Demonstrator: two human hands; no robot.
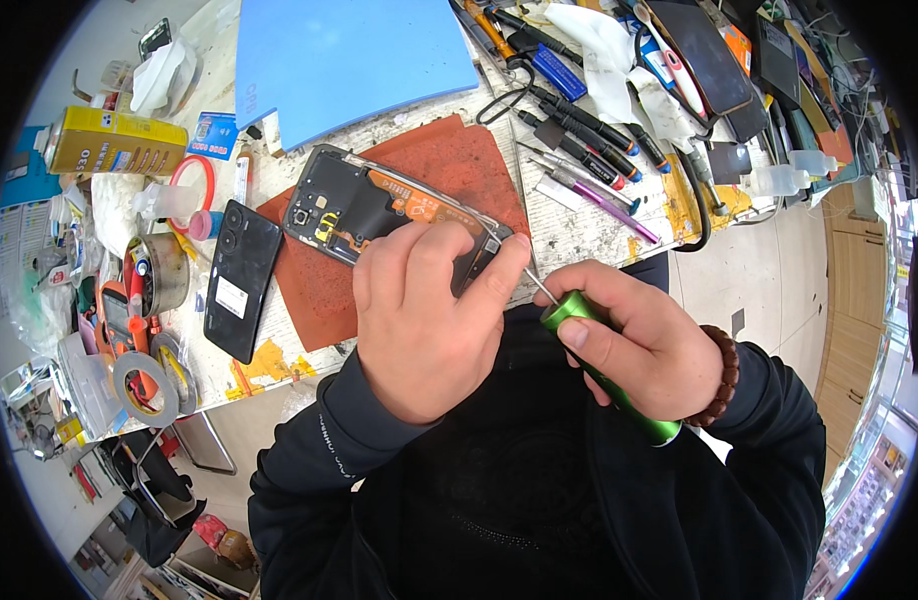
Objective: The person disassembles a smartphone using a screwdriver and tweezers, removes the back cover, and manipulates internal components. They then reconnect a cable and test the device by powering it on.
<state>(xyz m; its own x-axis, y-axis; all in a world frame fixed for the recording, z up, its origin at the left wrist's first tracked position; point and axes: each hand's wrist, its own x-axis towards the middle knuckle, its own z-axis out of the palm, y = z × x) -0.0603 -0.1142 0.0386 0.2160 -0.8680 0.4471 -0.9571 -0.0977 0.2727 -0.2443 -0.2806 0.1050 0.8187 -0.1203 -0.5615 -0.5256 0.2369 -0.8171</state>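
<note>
Slippage is the main hazard: the right hand (639,335) grips a green screwdriver (609,365) whose thin tip meets the opened phone (379,205) at frame centre, and a skid could likely gouge its orange flex. The left hand (424,320) clenches the phone's near end on the red mat (449,160). Worktop (579,225) edge lies just below; loose tools crowd the upper right.
</note>
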